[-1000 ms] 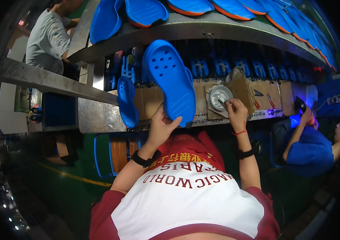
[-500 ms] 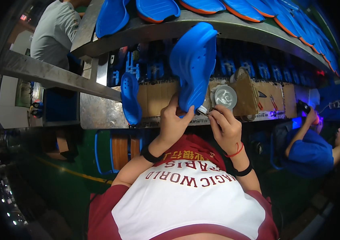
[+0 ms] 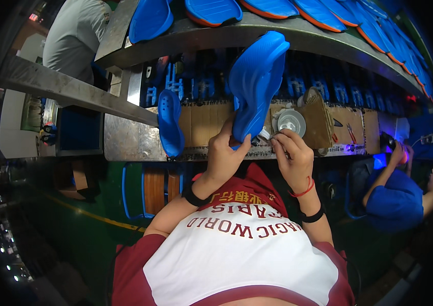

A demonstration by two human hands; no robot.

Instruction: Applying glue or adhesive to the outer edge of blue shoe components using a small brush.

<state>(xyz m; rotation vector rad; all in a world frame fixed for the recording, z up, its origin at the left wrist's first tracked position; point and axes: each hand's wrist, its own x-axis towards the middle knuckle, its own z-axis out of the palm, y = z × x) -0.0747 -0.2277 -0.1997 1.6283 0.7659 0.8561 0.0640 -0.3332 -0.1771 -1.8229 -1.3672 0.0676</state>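
My left hand point(image 3: 226, 157) is closed round the heel end of a blue foam clog point(image 3: 257, 84). The clog stands nearly upright over the bench, toe end away from me, with small holes along its side. My right hand point(image 3: 293, 158) pinches a small tool with a pale, brush-like tip point(image 3: 264, 133), close beside the clog's heel; fingers hide most of the tool. Just beyond those fingers sits a white bowl point(image 3: 300, 118) with pale contents. Left of my hands, another blue clog point(image 3: 169, 122) rests on the bench.
Blue shoe pieces with orange edges point(image 3: 323, 15) line the raised metal shelf point(image 3: 308, 34). Cardboard point(image 3: 198, 122) covers part of the bench; pliers point(image 3: 351, 133) lie to the right. A metal bar point(image 3: 73, 87) crosses at left. A person in blue point(image 3: 395, 194) works at right, another in grey point(image 3: 73, 46) at far left.
The clog has turned a little, and its toe leans further right. My right hand has drawn slightly right with the small tool, away from the heel.
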